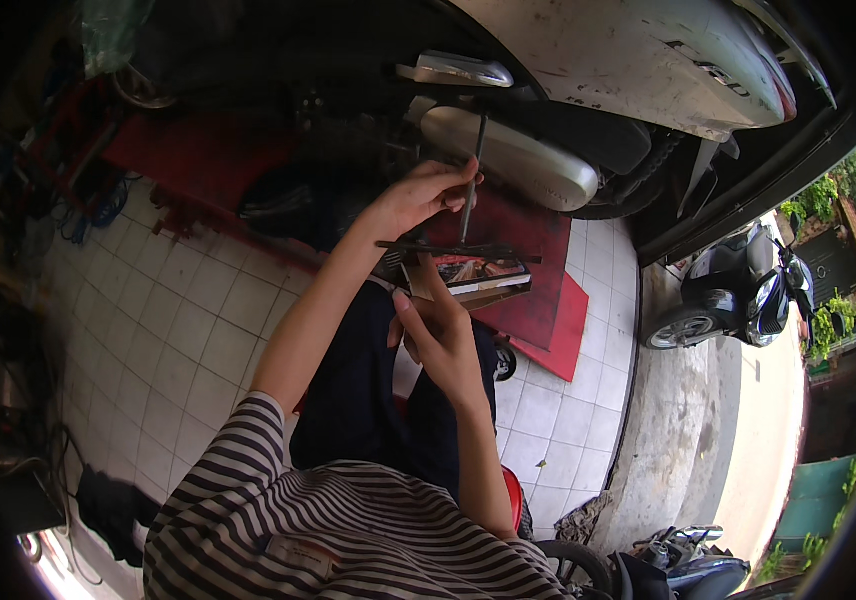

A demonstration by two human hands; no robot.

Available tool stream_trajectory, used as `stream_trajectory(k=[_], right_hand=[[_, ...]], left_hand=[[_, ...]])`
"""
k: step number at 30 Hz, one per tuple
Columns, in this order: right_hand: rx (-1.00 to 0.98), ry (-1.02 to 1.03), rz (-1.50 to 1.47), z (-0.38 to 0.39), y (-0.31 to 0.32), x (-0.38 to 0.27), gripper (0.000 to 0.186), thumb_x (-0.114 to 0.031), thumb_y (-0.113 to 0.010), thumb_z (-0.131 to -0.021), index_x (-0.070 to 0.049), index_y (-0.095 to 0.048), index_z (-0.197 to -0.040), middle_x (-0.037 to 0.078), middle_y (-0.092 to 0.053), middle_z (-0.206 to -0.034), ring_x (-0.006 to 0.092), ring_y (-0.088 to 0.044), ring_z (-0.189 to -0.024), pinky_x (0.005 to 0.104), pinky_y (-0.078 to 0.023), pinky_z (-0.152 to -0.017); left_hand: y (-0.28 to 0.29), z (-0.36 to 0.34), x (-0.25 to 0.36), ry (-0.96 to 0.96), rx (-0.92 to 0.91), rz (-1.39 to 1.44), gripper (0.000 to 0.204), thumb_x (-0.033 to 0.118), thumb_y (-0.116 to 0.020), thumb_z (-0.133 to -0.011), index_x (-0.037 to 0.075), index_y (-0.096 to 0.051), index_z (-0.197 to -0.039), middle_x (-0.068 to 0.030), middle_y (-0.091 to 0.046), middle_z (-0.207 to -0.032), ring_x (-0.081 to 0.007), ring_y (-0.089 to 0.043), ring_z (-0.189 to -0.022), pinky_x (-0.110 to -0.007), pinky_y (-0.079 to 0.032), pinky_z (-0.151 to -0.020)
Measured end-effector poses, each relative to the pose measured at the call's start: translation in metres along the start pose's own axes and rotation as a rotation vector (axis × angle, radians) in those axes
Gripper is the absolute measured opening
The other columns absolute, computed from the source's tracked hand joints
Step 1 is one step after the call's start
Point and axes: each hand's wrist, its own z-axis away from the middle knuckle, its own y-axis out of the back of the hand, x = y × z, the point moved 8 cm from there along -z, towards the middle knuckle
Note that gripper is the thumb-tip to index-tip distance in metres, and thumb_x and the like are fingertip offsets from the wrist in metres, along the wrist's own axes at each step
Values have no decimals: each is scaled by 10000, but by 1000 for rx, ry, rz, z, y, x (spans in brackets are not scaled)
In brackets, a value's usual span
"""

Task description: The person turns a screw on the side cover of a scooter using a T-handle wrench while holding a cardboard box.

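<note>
A dark T-handle wrench [473,180] stands with its long shaft pointing away toward the scooter's engine. My left hand [428,193] is closed round the middle of that shaft, fingers pinching it. The wrench's crossbar lies across the near end, just beyond my right hand [441,345]. That hand has its index finger stretched up to the crossbar and its thumb raised; whether the fingertip touches the bar I cannot tell. Beneath the crossbar sits a small cardboard box [493,290] with a printed picture, partly hidden by my fingers.
A silver scooter [638,60] with a grey engine cover [513,155] stands on a red lift platform [548,330] ahead. White tiles [218,345] surround it. Another scooter [738,290] is parked outside at right, and part of a motorcycle [683,565] shows at lower right.
</note>
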Motion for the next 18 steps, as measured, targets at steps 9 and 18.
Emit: stream_trajectory(k=[9, 18], right_hand=[[324, 128, -88, 19, 31, -11, 797, -181, -569, -1043, -24, -31, -1610, 36, -639, -688, 30, -471, -491, 190, -360, -453], [-32, -22, -94, -2, 4, 9, 744, -165, -598, -1027, 18, -151, -1593, 21, -618, -705, 48, -506, -559, 199, -388, -514]], left_hand=[[-8, -3, -2, 28, 39, -32, 412, 398, -726, -929, -4, -679, -1006, -33, -643, -788, -90, -560, -713, -231, -436, -647], [2, -3, -5, 55, 12, 71, 364, 376, -744, -913, 31, -683, -1011, -13, -662, -918, -125, -653, -811, -227, -447, -618]])
